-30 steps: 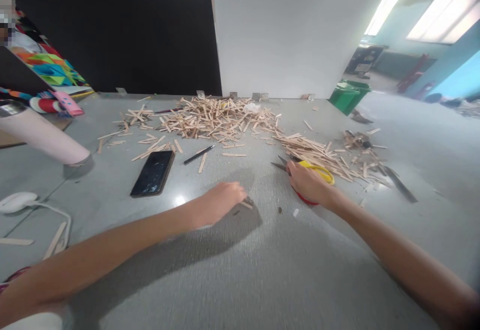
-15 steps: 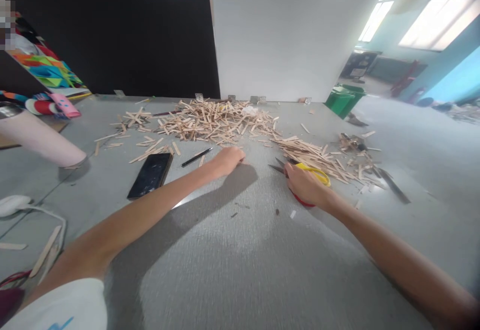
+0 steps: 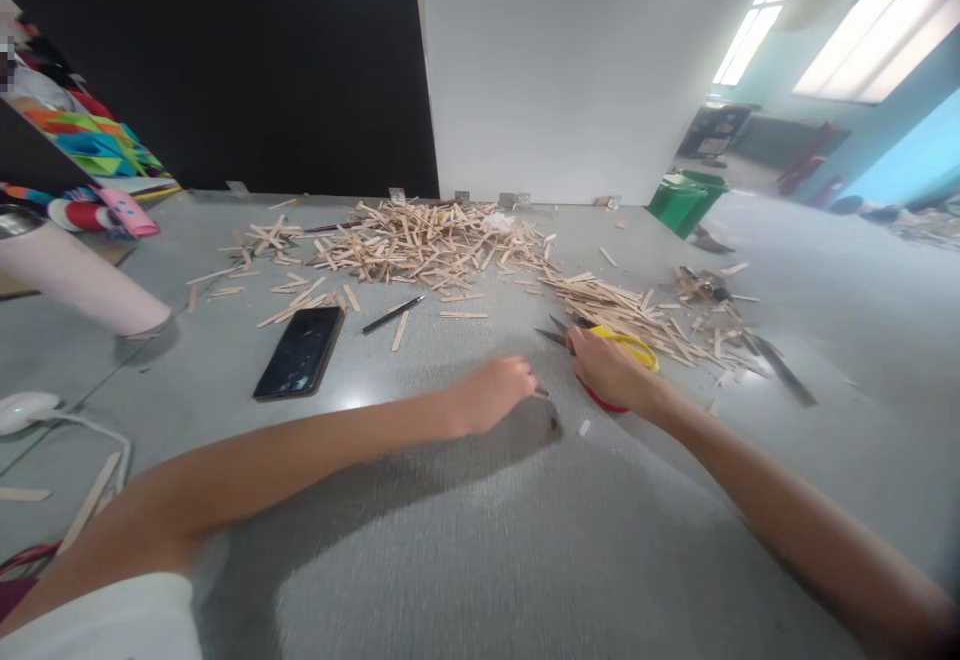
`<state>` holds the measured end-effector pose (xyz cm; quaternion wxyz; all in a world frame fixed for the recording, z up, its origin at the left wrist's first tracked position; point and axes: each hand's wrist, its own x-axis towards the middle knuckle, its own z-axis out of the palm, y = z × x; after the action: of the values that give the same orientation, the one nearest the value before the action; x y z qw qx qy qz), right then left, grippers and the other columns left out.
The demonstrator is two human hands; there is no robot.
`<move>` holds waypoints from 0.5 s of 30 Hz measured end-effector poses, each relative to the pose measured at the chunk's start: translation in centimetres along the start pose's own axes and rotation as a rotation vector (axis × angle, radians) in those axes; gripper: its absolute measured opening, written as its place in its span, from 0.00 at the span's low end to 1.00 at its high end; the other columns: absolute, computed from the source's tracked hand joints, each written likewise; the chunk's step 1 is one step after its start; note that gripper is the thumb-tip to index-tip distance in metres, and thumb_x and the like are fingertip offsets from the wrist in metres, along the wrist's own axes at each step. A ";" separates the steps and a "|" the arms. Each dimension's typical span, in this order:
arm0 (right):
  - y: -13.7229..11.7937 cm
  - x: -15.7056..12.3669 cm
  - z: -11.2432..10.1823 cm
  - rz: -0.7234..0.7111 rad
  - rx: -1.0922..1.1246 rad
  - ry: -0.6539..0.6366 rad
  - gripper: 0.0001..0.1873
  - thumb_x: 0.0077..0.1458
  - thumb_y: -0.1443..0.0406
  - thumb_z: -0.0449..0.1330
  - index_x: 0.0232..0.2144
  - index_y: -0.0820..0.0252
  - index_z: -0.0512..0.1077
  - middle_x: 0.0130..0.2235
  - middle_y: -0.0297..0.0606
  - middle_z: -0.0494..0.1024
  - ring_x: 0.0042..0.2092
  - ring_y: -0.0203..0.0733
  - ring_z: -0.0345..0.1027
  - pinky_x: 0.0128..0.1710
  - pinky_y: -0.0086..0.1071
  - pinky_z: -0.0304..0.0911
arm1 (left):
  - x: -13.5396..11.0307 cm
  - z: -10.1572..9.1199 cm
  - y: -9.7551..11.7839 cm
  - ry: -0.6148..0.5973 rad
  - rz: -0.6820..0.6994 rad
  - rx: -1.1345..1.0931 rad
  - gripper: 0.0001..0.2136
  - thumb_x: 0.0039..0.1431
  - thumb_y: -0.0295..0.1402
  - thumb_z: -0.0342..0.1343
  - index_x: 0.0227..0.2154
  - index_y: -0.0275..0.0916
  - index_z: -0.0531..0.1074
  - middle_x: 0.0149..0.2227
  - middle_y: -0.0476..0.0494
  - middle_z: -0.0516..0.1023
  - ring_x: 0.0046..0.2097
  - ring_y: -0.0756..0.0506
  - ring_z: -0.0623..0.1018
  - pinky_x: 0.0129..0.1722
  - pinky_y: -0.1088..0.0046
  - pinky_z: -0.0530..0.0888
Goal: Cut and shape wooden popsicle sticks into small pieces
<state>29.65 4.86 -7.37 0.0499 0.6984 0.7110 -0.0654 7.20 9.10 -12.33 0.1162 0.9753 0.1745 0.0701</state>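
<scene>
My right hand (image 3: 611,368) is closed around a pair of scissors (image 3: 631,345) with yellow and red handles. Their blades are apart and point left, low over the grey table. To the left, my left hand (image 3: 499,395) hovers near the tabletop with its fingers pinched together. Something small and dark shows at its fingertips, too blurred to name. A wooden craft stick (image 3: 463,315) lies beyond this hand. Just past the scissors is a pile of cut craft sticks (image 3: 611,305), and a larger heap of sticks (image 3: 427,240) lies farther back.
A black phone (image 3: 298,352) and a pen (image 3: 394,314) lie on the left. Beyond them are a pink tumbler (image 3: 86,280) and a white cable (image 3: 112,430). A metal ruler-like strip (image 3: 784,372) lies right, and a green bin (image 3: 688,202) stands behind. Upright panels close off the back.
My left hand has moved right and nearer to me, toward the scissors. The craft stick where it was now shows on the table. My right hand stays in place with the scissors.
</scene>
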 end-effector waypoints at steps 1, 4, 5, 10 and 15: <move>0.1 0.0 0.1 -0.003 0.005 0.001 0.19 0.71 0.59 0.66 0.60 0.59 0.74 0.59 0.46 0.79 0.53 0.52 0.78 0.51 0.50 0.78 | 0.2 -0.3 -1.4 0.002 -0.039 0.007 0.13 0.73 0.38 0.63 0.52 0.36 0.77 0.52 0.40 0.81 0.49 0.41 0.83 0.50 0.57 0.82; 0.5 0.2 0.6 -0.010 0.027 0.007 0.20 0.71 0.59 0.66 0.60 0.59 0.74 0.59 0.46 0.78 0.53 0.52 0.78 0.52 0.50 0.78 | 0.8 -1.5 -5.7 0.036 -0.158 0.009 0.16 0.73 0.39 0.62 0.58 0.37 0.75 0.57 0.38 0.79 0.52 0.40 0.82 0.51 0.55 0.82; 0.6 0.3 0.7 -0.012 0.036 0.011 0.20 0.71 0.58 0.66 0.60 0.59 0.74 0.59 0.45 0.78 0.53 0.52 0.78 0.51 0.50 0.78 | 1.1 -2.0 -7.1 0.049 -0.191 0.001 0.17 0.73 0.39 0.62 0.58 0.37 0.75 0.57 0.37 0.79 0.52 0.39 0.82 0.51 0.54 0.82; 0.0 -0.4 -0.8 -0.092 0.118 0.082 0.11 0.73 0.66 0.62 0.53 0.65 0.77 0.51 0.51 0.82 0.48 0.53 0.80 0.49 0.45 0.75 | 1.6 -4.8 -12.2 0.135 -0.293 -0.043 0.18 0.73 0.39 0.62 0.60 0.38 0.74 0.59 0.37 0.78 0.54 0.38 0.81 0.52 0.53 0.82; -2.5 -7.5 -3.8 -0.489 0.549 0.118 0.20 0.77 0.53 0.51 0.50 0.54 0.79 0.33 0.35 0.81 0.31 0.38 0.73 0.31 0.31 0.65 | 0.3 -5.3 -10.8 0.186 -0.290 -0.091 0.16 0.73 0.39 0.62 0.58 0.37 0.75 0.57 0.37 0.79 0.52 0.39 0.82 0.51 0.55 0.82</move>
<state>27.35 -2.01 -2.37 -0.1975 0.4977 0.8146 -0.2231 3.09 20.12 -9.90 0.1524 0.9229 0.3202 0.1502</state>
